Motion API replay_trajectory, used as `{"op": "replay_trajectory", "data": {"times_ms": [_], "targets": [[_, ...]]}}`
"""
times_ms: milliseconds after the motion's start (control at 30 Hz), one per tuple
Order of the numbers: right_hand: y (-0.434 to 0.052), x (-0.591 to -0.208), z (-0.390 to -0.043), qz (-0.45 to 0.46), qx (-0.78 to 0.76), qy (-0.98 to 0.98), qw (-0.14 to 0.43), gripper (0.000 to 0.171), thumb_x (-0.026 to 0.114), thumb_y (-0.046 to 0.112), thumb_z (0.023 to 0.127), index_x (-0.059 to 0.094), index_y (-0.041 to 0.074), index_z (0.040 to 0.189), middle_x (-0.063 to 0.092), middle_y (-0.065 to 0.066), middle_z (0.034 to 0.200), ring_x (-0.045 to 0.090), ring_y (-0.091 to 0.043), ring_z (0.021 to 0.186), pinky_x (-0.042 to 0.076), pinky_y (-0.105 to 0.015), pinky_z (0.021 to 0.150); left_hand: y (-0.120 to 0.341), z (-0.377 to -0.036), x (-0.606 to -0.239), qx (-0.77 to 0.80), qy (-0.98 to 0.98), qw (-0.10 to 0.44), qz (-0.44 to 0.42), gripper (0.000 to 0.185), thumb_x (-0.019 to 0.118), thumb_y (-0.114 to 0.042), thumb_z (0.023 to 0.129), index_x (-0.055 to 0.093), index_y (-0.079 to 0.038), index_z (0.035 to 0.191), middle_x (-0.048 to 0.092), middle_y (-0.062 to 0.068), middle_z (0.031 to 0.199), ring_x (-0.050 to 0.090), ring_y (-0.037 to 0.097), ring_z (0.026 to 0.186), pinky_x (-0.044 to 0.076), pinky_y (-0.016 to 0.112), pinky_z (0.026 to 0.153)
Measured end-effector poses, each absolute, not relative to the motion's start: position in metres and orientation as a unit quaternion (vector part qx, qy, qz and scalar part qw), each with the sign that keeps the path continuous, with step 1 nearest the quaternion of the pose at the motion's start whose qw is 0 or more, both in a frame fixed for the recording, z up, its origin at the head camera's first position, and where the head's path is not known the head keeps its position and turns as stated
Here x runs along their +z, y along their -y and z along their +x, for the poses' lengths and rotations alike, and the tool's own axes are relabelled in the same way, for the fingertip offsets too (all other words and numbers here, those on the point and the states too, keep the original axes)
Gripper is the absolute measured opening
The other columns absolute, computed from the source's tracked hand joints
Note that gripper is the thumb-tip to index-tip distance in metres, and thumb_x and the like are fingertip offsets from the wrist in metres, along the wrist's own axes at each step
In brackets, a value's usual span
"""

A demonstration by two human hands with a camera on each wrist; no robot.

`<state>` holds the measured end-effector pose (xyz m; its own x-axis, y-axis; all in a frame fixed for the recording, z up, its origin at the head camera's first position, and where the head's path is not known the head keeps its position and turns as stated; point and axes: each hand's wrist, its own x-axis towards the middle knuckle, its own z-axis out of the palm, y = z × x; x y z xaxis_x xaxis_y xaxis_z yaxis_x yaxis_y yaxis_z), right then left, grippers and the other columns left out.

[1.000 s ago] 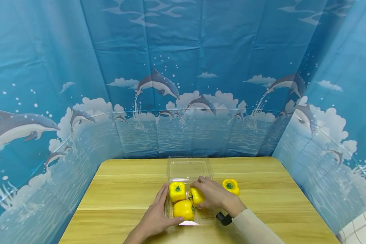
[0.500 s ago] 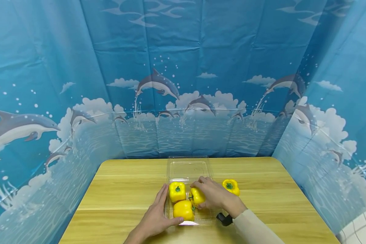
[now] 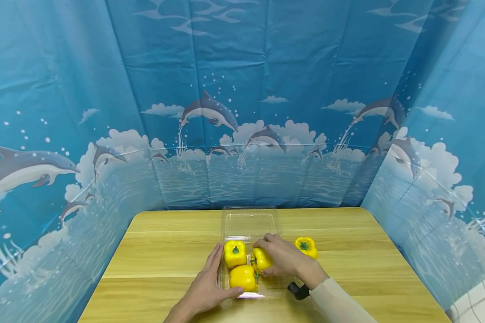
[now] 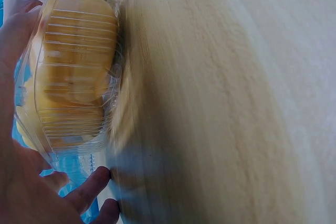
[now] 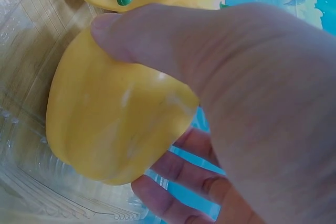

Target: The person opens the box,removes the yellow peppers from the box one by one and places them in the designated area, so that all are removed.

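Observation:
A clear plastic clamshell container (image 3: 248, 222) lies open in the middle of the wooden table (image 3: 165, 251). In its tray sit one yellow pepper (image 3: 235, 253) at the back left and a second pepper (image 3: 243, 277) at the front left. My right hand (image 3: 276, 258) grips a third pepper (image 3: 262, 259) low in the tray's right half; in the right wrist view the thumb (image 5: 157, 40) lies over this pepper (image 5: 115, 129). My left hand (image 3: 208, 282) rests flat against the container's left side (image 4: 73, 77), thumb along its front edge.
A fourth yellow pepper (image 3: 306, 246) stands on the table just right of the container. Blue dolphin-print curtains (image 3: 242, 112) close off the back and both sides. A black wrist mount (image 3: 297, 290) sits by my right sleeve.

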<state>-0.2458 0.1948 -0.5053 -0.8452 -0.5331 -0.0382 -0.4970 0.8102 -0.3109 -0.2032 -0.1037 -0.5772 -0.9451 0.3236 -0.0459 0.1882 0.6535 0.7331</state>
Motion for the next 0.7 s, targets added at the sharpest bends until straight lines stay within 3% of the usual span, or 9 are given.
{"op": "replay_trajectory", "data": {"times_ms": [700], "targets": [[-0.203,-0.506,-0.236,-0.269,-0.170,-0.948,0.031,0.074,0.101,0.043,0.093,0.069,0.016,0.155,0.069,-0.003,0.135,0.066,-0.017,0.111,0.065,-0.043,0.092,0.103,-0.203,-0.578,0.395,-0.903,0.101,0.137,0.145,0.091,-0.078,0.089,0.004,-0.023,0.190,0.007,0.013,0.199,0.044,0.058,0.169,0.047,0.084,0.126]]}}
